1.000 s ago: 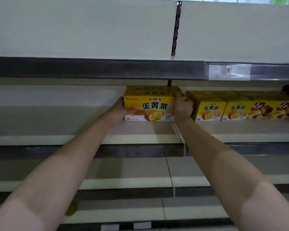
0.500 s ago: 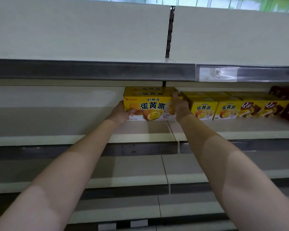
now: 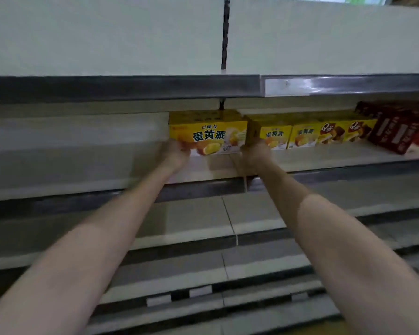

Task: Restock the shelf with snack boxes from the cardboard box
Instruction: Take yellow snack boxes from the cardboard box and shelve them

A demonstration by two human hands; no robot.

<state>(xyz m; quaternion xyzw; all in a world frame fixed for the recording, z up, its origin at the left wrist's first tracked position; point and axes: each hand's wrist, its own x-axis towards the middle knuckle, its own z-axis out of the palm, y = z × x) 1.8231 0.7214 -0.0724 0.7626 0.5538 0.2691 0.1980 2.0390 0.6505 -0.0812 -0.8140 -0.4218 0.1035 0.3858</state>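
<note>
A large yellow snack box (image 3: pixel 208 131) sits on the middle shelf (image 3: pixel 82 165), just left of the shelf joint and beside a row of smaller yellow snack boxes (image 3: pixel 300 135). My left hand (image 3: pixel 176 153) holds its lower left corner, fingers over the front face. At the box's lower right end, in the gap to the neighbouring box, is my right hand (image 3: pixel 254 152), gripping it; the fingers are blurred. The cardboard box is out of view.
Dark red boxes (image 3: pixel 397 129) stand at the right end of the same shelf. The shelf above (image 3: pixel 131 87) hangs low over the boxes. Bare lower shelves (image 3: pixel 179 221) step out toward me beneath my forearms.
Both hands have slid down from the box's ends to its lower corners. The box sits close against the row at its right. The view shifted, bringing the red boxes in.
</note>
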